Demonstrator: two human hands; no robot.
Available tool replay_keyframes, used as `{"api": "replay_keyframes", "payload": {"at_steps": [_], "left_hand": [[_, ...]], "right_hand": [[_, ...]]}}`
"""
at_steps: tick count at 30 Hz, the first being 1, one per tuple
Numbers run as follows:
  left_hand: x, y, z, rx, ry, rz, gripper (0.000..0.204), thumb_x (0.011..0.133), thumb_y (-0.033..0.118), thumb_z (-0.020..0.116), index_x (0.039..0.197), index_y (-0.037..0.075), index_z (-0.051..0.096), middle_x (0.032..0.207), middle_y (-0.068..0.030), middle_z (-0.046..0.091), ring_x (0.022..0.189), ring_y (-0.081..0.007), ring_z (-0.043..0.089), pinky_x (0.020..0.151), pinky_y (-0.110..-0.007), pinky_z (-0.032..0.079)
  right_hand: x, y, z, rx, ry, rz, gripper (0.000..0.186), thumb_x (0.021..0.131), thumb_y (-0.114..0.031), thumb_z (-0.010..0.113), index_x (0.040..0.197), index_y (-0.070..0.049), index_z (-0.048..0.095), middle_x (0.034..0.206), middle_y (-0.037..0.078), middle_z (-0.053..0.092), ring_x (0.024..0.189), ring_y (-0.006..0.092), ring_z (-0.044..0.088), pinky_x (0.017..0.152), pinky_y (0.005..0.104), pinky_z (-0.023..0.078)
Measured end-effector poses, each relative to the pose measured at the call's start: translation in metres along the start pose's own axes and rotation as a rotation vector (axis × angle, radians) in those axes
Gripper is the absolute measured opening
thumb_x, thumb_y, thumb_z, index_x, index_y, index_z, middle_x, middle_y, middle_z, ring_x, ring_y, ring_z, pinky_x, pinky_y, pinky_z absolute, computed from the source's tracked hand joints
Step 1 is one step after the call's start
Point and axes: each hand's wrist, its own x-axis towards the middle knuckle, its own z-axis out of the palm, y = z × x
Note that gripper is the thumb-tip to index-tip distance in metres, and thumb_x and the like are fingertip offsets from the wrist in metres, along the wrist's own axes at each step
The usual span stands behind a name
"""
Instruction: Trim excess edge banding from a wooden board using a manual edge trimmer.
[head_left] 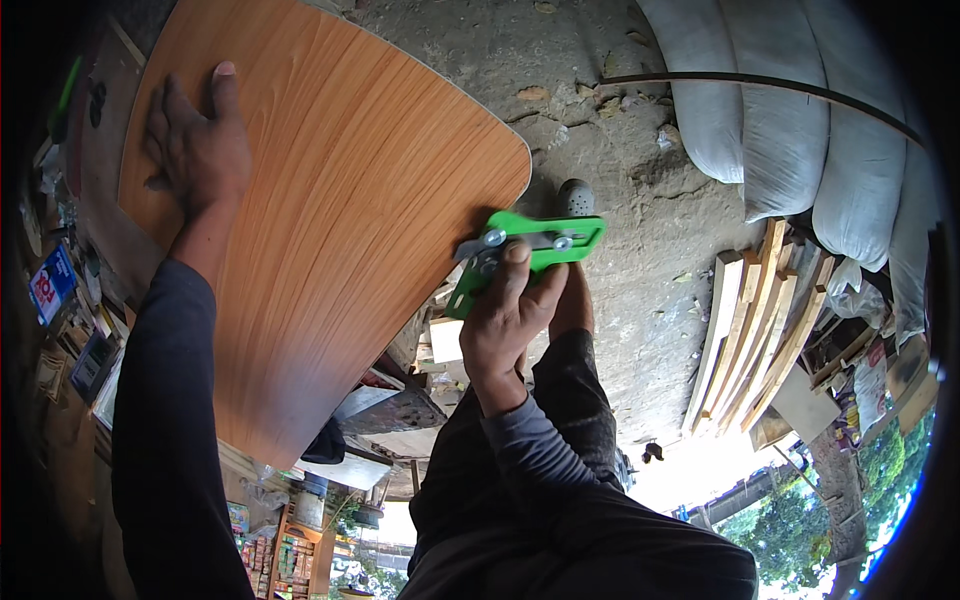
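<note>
A wood-grain board (340, 190) with a rounded corner and a thin pale edge stretches across the left and middle. My left hand (205, 150) lies on its far left part, palm down, fingers spread and holding nothing. My right hand (510, 325) grips a green edge trimmer (585, 235) with metal screws and a slotted metal plate, thumb on top. The trimmer is at the board's right edge, a little below the rounded corner. Some blur hides its blade end, and I cannot tell whether it cuts into the edge.
Full pale sacks (775, 120) stand at the far right, a thin dark rod (760, 78) across them. Wooden strips (745, 340) lean below the sacks. A grey clog (576, 197) shows on the concrete floor (640, 200) beyond the trimmer. Clutter lines the left side.
</note>
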Motion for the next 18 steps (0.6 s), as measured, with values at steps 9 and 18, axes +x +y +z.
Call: {"api": "replay_keyframes", "payload": {"at_steps": [9,18], "left_hand": [[0.001,-0.007,0.0,-0.006,0.075,0.064,0.084,0.098,0.07,0.046,0.158,0.011,0.039,0.167,-0.0122,0.029,0.156,-0.0382,0.021,0.115,-0.079,0.013],[-0.11,0.059,0.0,0.624,-0.082,0.292,0.078,0.106,0.051,0.043,0.159,-0.003,0.026,0.159,-0.0407,0.024,0.15,-0.0556,0.023,0.114,-0.077,0.021]], "right_hand": [[0.089,0.001,-0.162,-0.584,-0.671,0.243,0.026,0.098,-0.021,0.073,0.11,0.0,0.064,0.104,0.015,0.07,0.098,0.0211,0.07,0.08,0.036,0.055],[0.203,0.043,-0.338,-1.123,-0.523,-0.236,0.012,0.097,-0.007,0.056,0.103,0.0,0.048,0.091,0.026,0.069,0.087,0.0508,0.066,0.071,0.0554,0.051]]}}
